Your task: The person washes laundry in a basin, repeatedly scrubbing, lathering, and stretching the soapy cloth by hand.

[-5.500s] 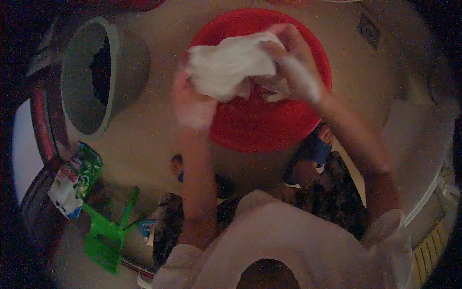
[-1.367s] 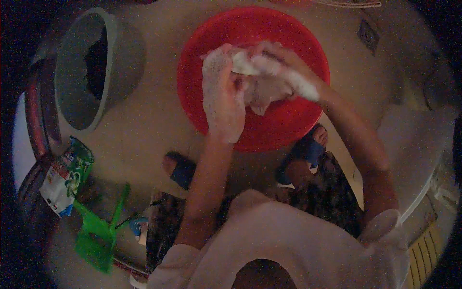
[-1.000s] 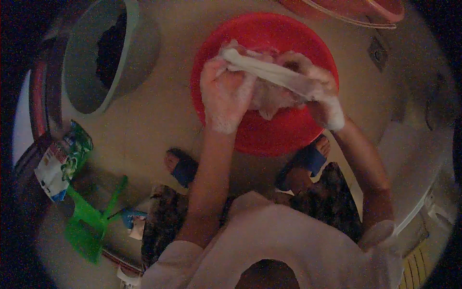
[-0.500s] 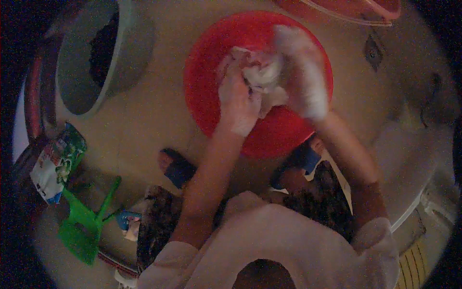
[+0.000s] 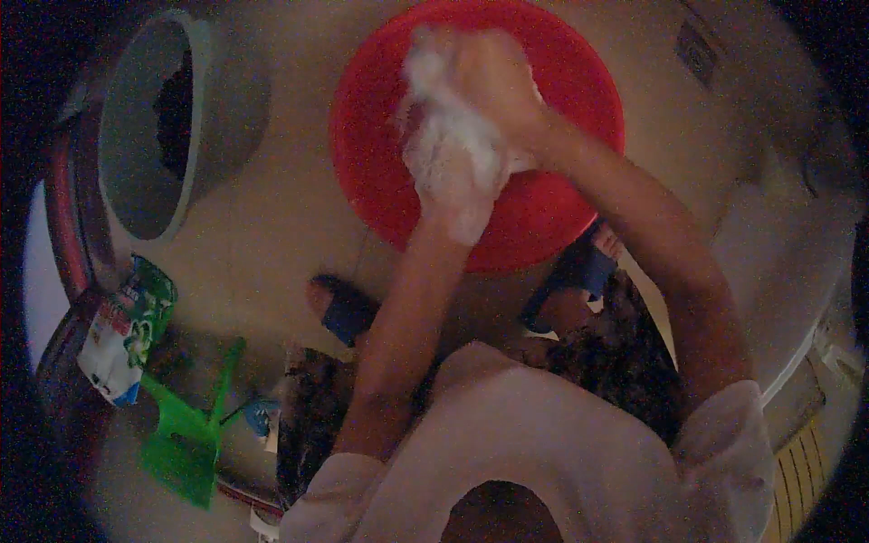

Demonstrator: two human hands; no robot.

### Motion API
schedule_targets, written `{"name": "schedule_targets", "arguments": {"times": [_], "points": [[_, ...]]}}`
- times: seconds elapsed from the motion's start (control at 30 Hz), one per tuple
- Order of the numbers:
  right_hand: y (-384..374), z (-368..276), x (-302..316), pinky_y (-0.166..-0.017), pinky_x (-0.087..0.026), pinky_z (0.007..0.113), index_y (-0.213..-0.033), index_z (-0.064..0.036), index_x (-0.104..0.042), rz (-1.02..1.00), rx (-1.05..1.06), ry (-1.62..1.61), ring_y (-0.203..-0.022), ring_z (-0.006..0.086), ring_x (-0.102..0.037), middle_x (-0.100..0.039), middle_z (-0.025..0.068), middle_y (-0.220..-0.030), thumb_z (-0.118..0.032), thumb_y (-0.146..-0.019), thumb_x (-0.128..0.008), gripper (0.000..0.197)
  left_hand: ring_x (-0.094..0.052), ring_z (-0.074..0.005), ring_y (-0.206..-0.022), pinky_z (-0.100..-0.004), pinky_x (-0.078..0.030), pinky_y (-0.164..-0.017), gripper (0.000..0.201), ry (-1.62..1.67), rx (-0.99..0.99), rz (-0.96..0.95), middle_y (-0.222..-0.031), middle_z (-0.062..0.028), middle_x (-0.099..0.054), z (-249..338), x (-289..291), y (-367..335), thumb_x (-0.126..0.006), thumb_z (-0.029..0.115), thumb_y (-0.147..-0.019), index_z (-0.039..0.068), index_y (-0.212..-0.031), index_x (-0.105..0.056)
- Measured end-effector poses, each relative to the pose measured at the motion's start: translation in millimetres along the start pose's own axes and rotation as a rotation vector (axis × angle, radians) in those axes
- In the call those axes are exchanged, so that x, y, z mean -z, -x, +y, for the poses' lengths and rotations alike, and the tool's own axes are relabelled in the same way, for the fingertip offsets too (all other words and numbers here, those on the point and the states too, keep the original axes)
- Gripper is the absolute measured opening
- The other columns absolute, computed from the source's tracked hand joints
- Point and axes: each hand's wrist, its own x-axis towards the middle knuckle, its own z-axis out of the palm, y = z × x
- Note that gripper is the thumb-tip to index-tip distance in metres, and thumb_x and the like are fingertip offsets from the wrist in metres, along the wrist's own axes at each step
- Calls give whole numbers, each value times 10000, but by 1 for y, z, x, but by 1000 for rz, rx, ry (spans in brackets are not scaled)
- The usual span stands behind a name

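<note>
Over a round red basin both my hands work close together on a wet white cloth, of which only a little shows between my wrists. White suds cover much of it. My left hand is coated in foam and closed on the cloth, its fingers partly hidden under lather. Against the far side of the cloth my right hand presses with curled fingers, somewhat blurred. A thick clump of foam lies beside its fingers.
To the left stands a grey-green tub with something dark inside. Below it are a green and white plastic packet and a green plastic stool-like object. A floor drain lies at the upper right. My slippered feet flank the basin's near side.
My right hand has swung from the basin's right side leftward onto the cloth, beyond my left hand. Foam now covers my left hand and most of the cloth. The view has shifted slightly.
</note>
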Motion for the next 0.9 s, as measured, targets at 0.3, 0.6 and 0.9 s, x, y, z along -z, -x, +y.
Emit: {"name": "schedule_targets", "arguments": {"times": [0.3,0.6,0.9], "points": [[8,31,9,-556,-460,388,-792,-127,-581,-142,-350,-68,-566,264,-563,-574,108,-637,-302,-746,-526,190,-494,-208,-930,-321,-423,-786,282,1877,876,178,-1006,-66,-492,27,27,-24,-517,225,-796,84,-1033,-461],[20,26,52,-768,-391,262,-1121,-62,-444,-344,-561,-935,-906,130,-482,-516,53,-938,-262,-797,-526,389,-507,-168,-847,-329,-420,-760,269,1630,664,325,-877,-51,-496,16,76,-42,-414,316,-873,68,-966,-456],[26,24,52,-662,-424,233,-851,-68,-514,-214,-716,-1074,-781,89,-509,-533,11,-838,-200,-791,-503,146,-502,-146,-784,-261,-408,-706,211,1553,626,337,-860,-41,-492,21,83,-48,-452,216,-859,79,-1019,-444]]}}
